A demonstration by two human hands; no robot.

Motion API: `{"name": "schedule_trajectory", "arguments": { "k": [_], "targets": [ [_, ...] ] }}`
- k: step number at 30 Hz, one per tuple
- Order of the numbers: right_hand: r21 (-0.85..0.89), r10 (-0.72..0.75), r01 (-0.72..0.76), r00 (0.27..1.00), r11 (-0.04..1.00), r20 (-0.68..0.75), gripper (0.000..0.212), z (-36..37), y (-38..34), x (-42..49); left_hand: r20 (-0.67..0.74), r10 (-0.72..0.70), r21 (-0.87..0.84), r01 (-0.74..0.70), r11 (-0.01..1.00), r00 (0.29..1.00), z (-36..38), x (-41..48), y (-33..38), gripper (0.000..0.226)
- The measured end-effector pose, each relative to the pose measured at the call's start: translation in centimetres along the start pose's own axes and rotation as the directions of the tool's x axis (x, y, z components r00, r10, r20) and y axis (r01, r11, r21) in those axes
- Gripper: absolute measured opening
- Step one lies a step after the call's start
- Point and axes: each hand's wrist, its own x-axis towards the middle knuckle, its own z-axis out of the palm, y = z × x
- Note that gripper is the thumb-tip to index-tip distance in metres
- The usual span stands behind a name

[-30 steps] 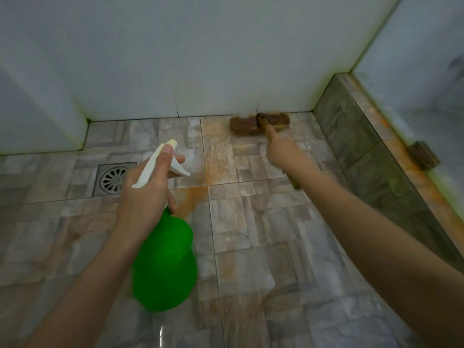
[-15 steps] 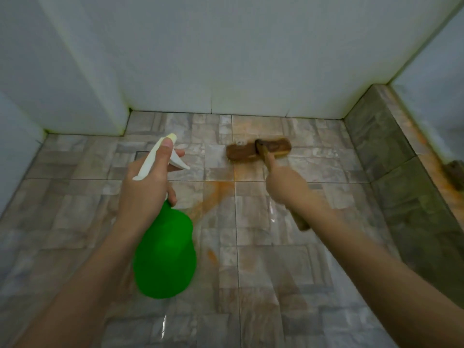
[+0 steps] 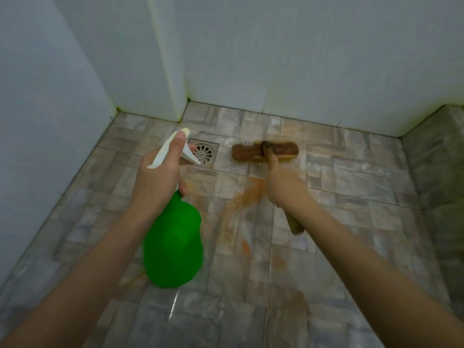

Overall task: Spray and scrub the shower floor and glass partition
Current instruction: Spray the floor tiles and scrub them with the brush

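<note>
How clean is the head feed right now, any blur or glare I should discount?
Head view: motion blur smears the right hand and brush; the green spray bottle has soft edges; a thin glare streak sits on the floor tiles below the bottle; wide-angle distortion tilts the wall edges; lighting dim, even.

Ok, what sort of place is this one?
Probably a shower stall in a bathroom: tiled floor with a metal floor drain, white walls closing the corner, and a low tiled kerb at right. The left hand grips a spray bottle, the right hand a scrub brush.
</note>
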Motion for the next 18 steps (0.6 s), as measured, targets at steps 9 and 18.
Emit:
{"name": "schedule_trajectory", "arguments": {
  "k": [9, 18],
  "targets": [
    [0.010, -0.063, 0.063, 0.997, 0.998, 0.049, 0.080, 0.1, -5.7, 2.8, -0.055, -0.034, 0.065, 0.038, 0.997, 0.998, -4.4, 0.2, -0.9, 0.029],
    [0.068, -0.081, 0.080, 0.996, 0.995, 0.023, 0.080, -0.6, -12.3, 9.5, -0.145, -0.003, 0.079, 0.015, 0.997, 0.989, -6.8, 1.5, -1.9, 0.025]
  ]
}}
